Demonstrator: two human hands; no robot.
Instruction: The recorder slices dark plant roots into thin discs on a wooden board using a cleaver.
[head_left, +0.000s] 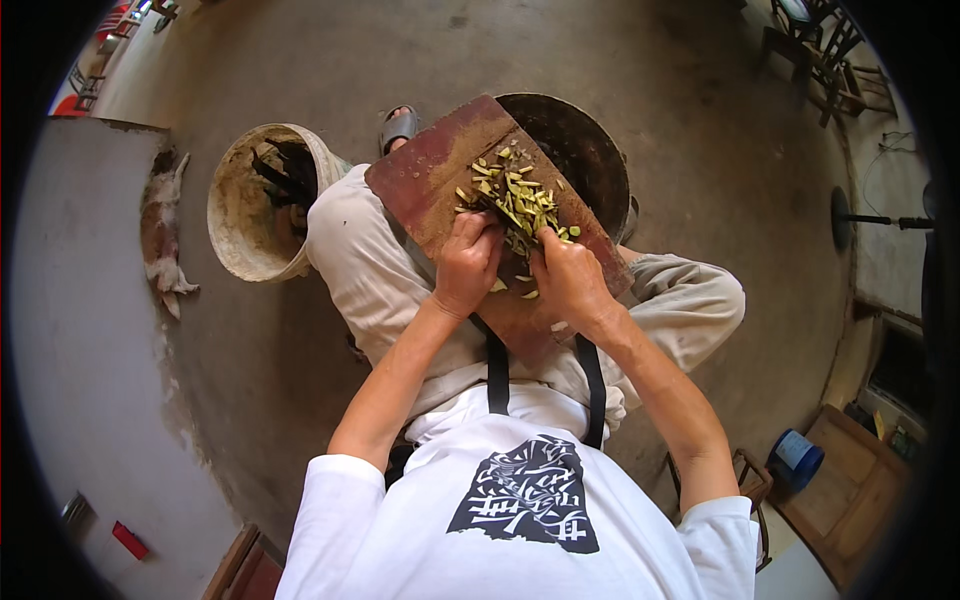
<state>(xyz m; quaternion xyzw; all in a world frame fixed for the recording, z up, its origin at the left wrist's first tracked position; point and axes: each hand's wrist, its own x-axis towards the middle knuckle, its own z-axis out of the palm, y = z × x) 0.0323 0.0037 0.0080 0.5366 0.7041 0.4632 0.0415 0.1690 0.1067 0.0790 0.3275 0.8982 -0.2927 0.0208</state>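
Observation:
A worn reddish wooden board (442, 161) lies across my lap, its far side over a large dark basin (577, 135). Chopped yellow-green pieces (529, 199), seemingly of a vegetable or stem, are heaped on it. My left hand (471, 251) has its fingers curled at the near left edge of the heap, by some dark strips; what lies under the fingers is hidden. My right hand (566, 270) is closed at the near right side, thumb and finger at the pieces. Whether it grips something is hidden. A few pale bits lie between the hands.
To the left stands a whitish bucket (259, 202) with dark long things inside. A brown-and-white cat (163, 225) lies along the wall. A blue tub (796, 459) stands on a wooden table (840, 487) at the lower right. Wooden chairs (817, 60) are at the upper right.

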